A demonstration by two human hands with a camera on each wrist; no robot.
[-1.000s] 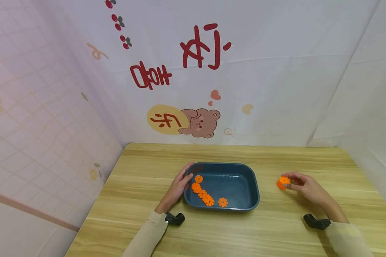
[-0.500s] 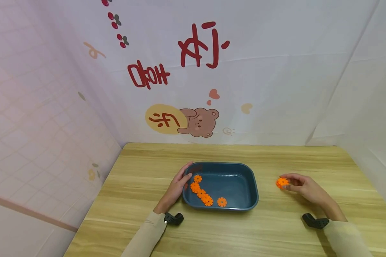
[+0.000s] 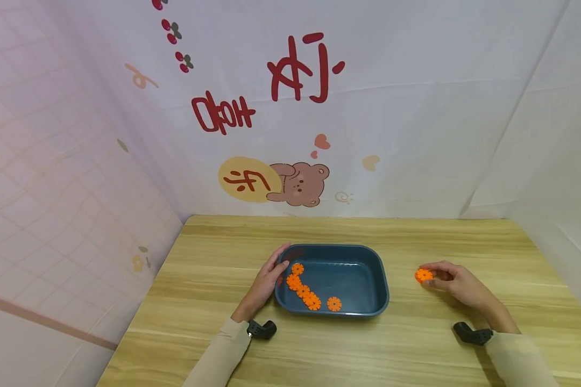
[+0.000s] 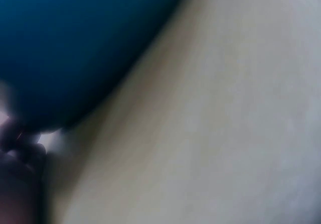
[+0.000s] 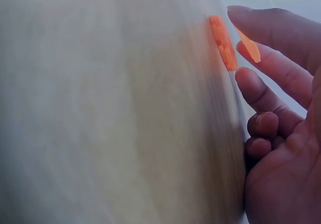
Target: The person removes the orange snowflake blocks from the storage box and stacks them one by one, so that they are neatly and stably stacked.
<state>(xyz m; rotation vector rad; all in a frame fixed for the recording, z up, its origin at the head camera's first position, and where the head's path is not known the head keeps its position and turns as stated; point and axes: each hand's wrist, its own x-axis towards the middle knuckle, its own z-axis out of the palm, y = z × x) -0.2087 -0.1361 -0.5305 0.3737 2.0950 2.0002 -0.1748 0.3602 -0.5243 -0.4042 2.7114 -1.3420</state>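
Left hand (image 3: 265,278) grips tray (image 3: 353,287), right hand (image 3: 466,286) pinches disc (image 5: 251,47) thumb-to-finger; loose pinch could drop it.

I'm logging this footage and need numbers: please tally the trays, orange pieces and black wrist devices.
Blue tray: 1
Orange pieces: at least 7; overlaps hide the exact number
Black wrist devices: 2
Total: at least 10

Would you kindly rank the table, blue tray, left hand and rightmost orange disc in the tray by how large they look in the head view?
1. Table
2. Blue tray
3. Left hand
4. Rightmost orange disc
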